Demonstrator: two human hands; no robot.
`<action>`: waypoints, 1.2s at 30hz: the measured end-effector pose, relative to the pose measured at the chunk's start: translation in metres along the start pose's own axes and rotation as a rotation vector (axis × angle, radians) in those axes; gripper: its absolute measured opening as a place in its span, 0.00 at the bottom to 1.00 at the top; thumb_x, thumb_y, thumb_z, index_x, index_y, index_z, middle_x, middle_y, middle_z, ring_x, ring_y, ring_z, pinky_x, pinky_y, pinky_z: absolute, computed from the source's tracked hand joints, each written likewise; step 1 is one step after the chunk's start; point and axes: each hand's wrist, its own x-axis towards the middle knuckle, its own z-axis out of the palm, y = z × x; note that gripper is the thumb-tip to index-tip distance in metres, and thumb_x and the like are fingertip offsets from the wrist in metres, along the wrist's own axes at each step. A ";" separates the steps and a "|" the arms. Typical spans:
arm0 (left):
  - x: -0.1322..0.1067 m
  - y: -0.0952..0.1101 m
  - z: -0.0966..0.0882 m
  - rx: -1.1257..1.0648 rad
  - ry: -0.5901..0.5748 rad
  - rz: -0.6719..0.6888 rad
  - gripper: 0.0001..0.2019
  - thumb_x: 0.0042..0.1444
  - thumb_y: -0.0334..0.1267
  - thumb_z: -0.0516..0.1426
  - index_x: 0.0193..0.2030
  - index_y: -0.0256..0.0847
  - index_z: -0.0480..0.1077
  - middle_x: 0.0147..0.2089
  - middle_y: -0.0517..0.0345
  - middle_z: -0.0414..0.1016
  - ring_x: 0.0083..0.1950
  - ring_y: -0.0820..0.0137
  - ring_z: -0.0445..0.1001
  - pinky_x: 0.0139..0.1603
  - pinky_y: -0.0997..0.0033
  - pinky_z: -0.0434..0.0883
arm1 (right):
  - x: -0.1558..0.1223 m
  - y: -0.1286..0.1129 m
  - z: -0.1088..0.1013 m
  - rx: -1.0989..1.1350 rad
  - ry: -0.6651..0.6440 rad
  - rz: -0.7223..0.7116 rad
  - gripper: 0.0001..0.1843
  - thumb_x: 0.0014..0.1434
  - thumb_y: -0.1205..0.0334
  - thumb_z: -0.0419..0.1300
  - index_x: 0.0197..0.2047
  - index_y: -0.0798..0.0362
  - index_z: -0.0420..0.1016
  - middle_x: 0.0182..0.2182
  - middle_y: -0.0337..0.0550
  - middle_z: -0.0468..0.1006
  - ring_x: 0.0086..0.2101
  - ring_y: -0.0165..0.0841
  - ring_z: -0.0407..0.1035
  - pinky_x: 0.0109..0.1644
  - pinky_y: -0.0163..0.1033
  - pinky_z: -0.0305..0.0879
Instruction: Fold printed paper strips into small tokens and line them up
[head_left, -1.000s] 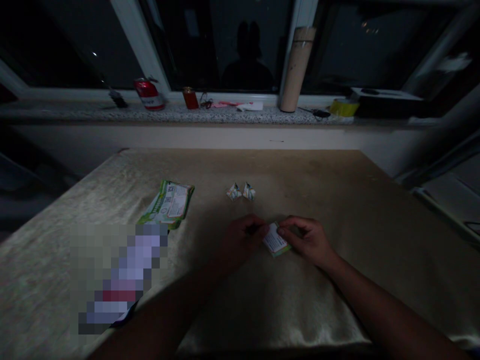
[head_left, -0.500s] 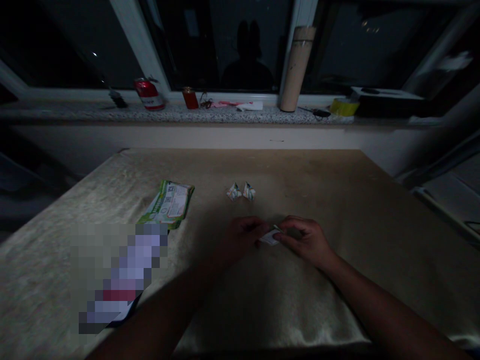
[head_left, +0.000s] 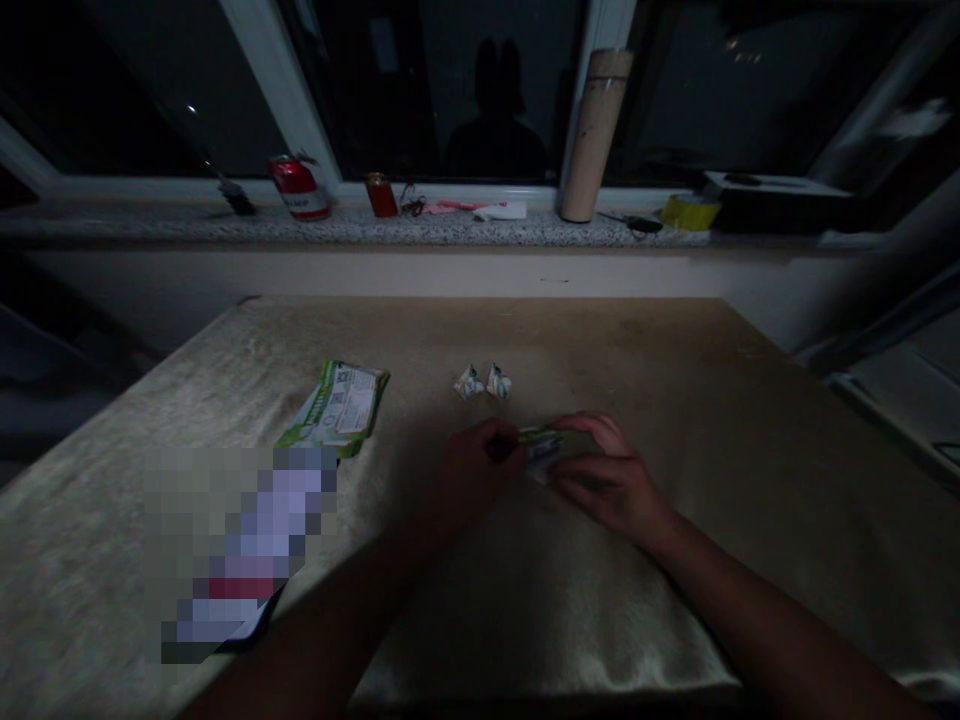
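A small printed paper piece (head_left: 541, 447), white with green edging, sits between my two hands just above the table. My left hand (head_left: 476, 475) pinches its left end with closed fingers. My right hand (head_left: 604, 480) curls over its right side, fingers pressed on the paper. Two small folded paper pieces (head_left: 482, 382) lie side by side on the table just beyond my hands. A green and white printed wrapper (head_left: 335, 407) lies flat to the left.
The table has a beige cloth (head_left: 675, 420). A blurred flat object (head_left: 240, 550) lies at the near left. The windowsill behind holds a red can (head_left: 298, 188), a small red container (head_left: 381, 195), a tall tan cylinder (head_left: 596, 135) and a yellow tape roll (head_left: 690, 212).
The paper piece lay flat and face up between my fingers a second ago; now it is folded narrower and both hands have shifted slightly away from me with it.
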 end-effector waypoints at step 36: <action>0.007 -0.017 -0.003 0.340 -0.061 0.087 0.07 0.59 0.38 0.58 0.43 0.41 0.70 0.36 0.59 0.80 0.37 0.68 0.78 0.37 0.71 0.70 | -0.009 0.007 0.003 -0.195 -0.435 -0.078 0.08 0.65 0.57 0.61 0.45 0.49 0.80 0.45 0.46 0.81 0.48 0.40 0.74 0.56 0.48 0.66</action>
